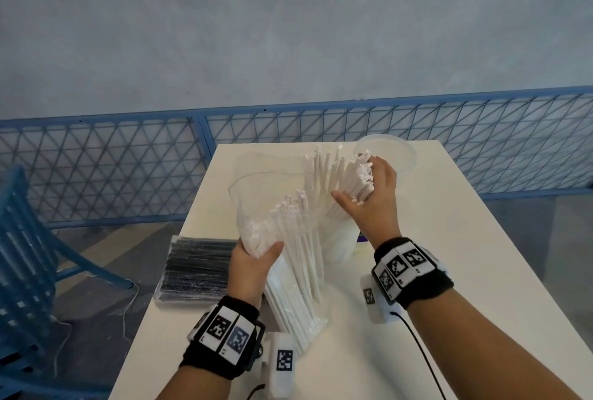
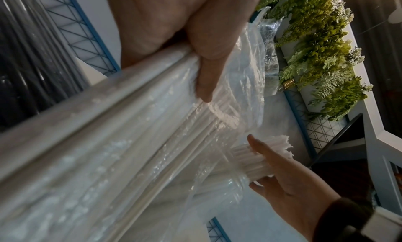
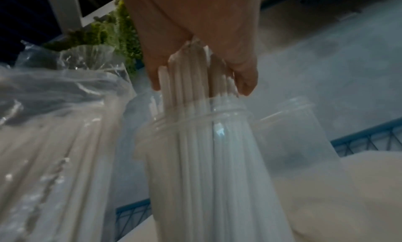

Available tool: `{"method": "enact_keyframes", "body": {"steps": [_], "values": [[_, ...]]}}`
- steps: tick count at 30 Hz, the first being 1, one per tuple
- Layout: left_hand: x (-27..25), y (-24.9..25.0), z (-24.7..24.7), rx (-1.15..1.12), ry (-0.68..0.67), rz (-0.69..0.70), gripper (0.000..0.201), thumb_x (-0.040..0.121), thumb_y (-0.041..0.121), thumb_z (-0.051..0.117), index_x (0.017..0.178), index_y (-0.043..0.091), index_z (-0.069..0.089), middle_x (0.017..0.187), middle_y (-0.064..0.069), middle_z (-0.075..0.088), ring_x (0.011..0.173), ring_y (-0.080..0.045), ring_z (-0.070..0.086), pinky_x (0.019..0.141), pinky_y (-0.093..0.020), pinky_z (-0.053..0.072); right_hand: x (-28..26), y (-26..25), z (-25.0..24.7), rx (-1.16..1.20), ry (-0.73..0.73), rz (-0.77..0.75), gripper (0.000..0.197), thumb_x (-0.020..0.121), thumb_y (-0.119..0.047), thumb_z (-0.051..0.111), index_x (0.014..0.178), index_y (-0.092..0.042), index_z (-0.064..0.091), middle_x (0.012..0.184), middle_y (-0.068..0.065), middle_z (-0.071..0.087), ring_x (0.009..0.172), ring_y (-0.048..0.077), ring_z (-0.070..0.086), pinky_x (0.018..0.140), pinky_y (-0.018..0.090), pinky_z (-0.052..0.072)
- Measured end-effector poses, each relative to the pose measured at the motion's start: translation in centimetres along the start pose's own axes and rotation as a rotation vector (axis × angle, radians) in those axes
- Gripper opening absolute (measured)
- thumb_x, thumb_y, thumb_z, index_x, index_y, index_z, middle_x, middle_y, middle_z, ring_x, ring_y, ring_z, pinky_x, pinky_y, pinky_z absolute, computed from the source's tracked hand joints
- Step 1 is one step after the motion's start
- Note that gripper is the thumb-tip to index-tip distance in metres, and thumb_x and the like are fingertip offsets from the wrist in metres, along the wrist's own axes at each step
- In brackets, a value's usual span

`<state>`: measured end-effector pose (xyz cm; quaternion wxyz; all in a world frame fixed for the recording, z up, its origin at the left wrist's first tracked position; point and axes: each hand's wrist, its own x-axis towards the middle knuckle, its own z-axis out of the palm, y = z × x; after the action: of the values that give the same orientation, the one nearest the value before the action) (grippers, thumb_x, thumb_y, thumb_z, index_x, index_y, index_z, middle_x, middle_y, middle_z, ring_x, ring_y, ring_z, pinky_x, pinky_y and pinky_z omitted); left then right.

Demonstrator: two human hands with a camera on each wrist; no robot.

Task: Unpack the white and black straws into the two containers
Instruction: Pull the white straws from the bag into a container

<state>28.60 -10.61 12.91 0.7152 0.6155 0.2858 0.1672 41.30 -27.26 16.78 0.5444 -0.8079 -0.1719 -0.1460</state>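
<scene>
The left hand (image 1: pixel 253 260) gripped the clear plastic bag (image 1: pixel 256 194) of white straws (image 1: pixel 300 258) partway up, fingers curled around film and straws together. It appeared to be keeping the bag propped on its lower end on the white table (image 1: pixel 417 287), mouth open and leaning toward the right, so that the straws inside stayed within easy reach.

The right hand (image 1: pixel 373 187) was closed around 1 thick bundle of white straws (image 1: pixel 356 181), thumb on one side and fingers wrapped on the other. The right wrist view showed that bundle's lower ends already down inside the mouth of the near container (image 3: pixel 195 142), a clear plastic jar. Holding the bundle near its top probably kept the straws together and roughly upright as they went in. A few more white straws fanned out of the jar beside the hand.

There were 2 containers: the near one taking white straws, and a far container (image 1: pixel 398 155) just behind the right hand, which looked empty. There were 2 packs: the opened white one, partly emptied, and 1 sealed pack of black straws (image 1: pixel 197 266) lying flat at the table's left edge, untouched. The straws themselves were too many and too bunched to count.
</scene>
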Motion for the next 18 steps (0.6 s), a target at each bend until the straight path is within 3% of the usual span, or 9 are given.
{"method": "enact_keyframes", "body": {"steps": [1, 3, 5, 7, 11, 14, 16, 18], "values": [[0.0, 0.1, 0.1, 0.002, -0.005, 0.000, 0.038, 0.074, 0.005, 0.073, 0.110, 0.004, 0.060, 0.104, -0.014, 0.068, 0.098, -0.029, 0.065, 0.092, -0.051, 0.050, 0.3, 0.0, 0.2, -0.001, 0.011, -0.003, 0.065, 0.071, -0.011, 0.078, 0.127, -0.005, 0.044, 0.131, 0.012, 0.038, 0.118, 0.012, 0.040, 0.089, -0.007, 0.024], [-0.1, 0.1, 0.2, 0.004, -0.013, 0.000, 0.038, 0.074, 0.005, 0.073, 0.110, 0.004, 0.060, 0.104, -0.014, 0.068, 0.098, -0.029, 0.065, 0.092, -0.051, 0.050, 1.2, -0.2, 0.5, 0.025, 0.008, 0.011, 0.051, 0.076, -0.004, 0.071, 0.120, -0.003, 0.046, 0.119, 0.014, 0.047, 0.110, 0.025, 0.049, 0.089, 0.007, 0.034], [-0.1, 0.1, 0.2, 0.007, -0.020, 0.002, 0.040, 0.075, 0.006, 0.073, 0.112, 0.004, 0.060, 0.105, -0.013, 0.068, 0.099, -0.028, 0.065, 0.093, -0.051, 0.050, 1.7, -0.6, 0.7, 0.065, -0.032, 0.025, 0.040, 0.080, -0.003, 0.065, 0.116, -0.005, 0.047, 0.111, 0.013, 0.052, 0.104, 0.027, 0.052, 0.090, 0.025, 0.041], [-0.1, 0.1, 0.2, 0.006, -0.024, 0.006, 0.040, 0.075, 0.006, 0.073, 0.112, 0.005, 0.060, 0.105, -0.013, 0.068, 0.100, -0.028, 0.065, 0.093, -0.050, 0.049, 2.1, -1.1, 0.8, 0.058, -0.055, 0.001, 0.035, 0.082, -0.003, 0.061, 0.115, -0.008, 0.049, 0.109, 0.011, 0.055, 0.101, 0.026, 0.053, 0.091, 0.035, 0.044], [-0.1, 0.1, 0.2, 0.006, -0.028, 0.010, 0.038, 0.075, 0.004, 0.073, 0.111, 0.006, 0.061, 0.104, -0.012, 0.068, 0.099, -0.026, 0.065, 0.093, -0.049, 0.050, 2.5, -2.6, 0.5, 0.040, -0.065, -0.040, 0.036, 0.083, -0.007, 0.064, 0.117, -0.010, 0.051, 0.107, -0.001, 0.052, 0.098, 0.015, 0.050, 0.089, 0.028, 0.043], [-0.2, 0.1, 0.2, -0.001, -0.040, 0.016, 0.037, 0.075, 0.005, 0.072, 0.110, 0.007, 0.061, 0.104, -0.010, 0.069, 0.099, -0.025, 0.065, 0.093, -0.048, 0.050, 1.6, -4.1, -0.3, 0.051, 0.143, -0.153, 0.034, 0.084, -0.014, 0.065, 0.115, -0.012, 0.052, 0.110, -0.004, 0.050, 0.103, 0.010, 0.047, 0.092, 0.017, 0.039], [-0.3, 0.1, 0.3, -0.002, -0.048, 0.020, 0.036, 0.075, 0.004, 0.072, 0.109, 0.007, 0.061, 0.103, -0.009, 0.069, 0.098, -0.025, 0.065, 0.093, -0.048, 0.050, 0.0, -5.5, -0.7, 0.067, 0.227, -0.289, 0.021, 0.085, -0.011, 0.062, 0.106, -0.008, 0.056, 0.101, -0.002, 0.054, 0.094, 0.006, 0.050, 0.087, 0.011, 0.039], [-0.3, 0.0, 0.4, 0.001, -0.053, 0.023, 0.031, 0.075, 0.003, 0.072, 0.104, 0.010, 0.062, 0.101, -0.009, 0.069, 0.098, -0.025, 0.066, 0.092, -0.048, 0.050, -1.8, -6.2, -0.3, 0.056, 0.101, -0.356, 0.010, 0.087, -0.007, 0.059, 0.097, -0.006, 0.061, 0.091, 0.000, 0.060, 0.084, 0.004, 0.053, 0.079, 0.009, 0.041]]}}
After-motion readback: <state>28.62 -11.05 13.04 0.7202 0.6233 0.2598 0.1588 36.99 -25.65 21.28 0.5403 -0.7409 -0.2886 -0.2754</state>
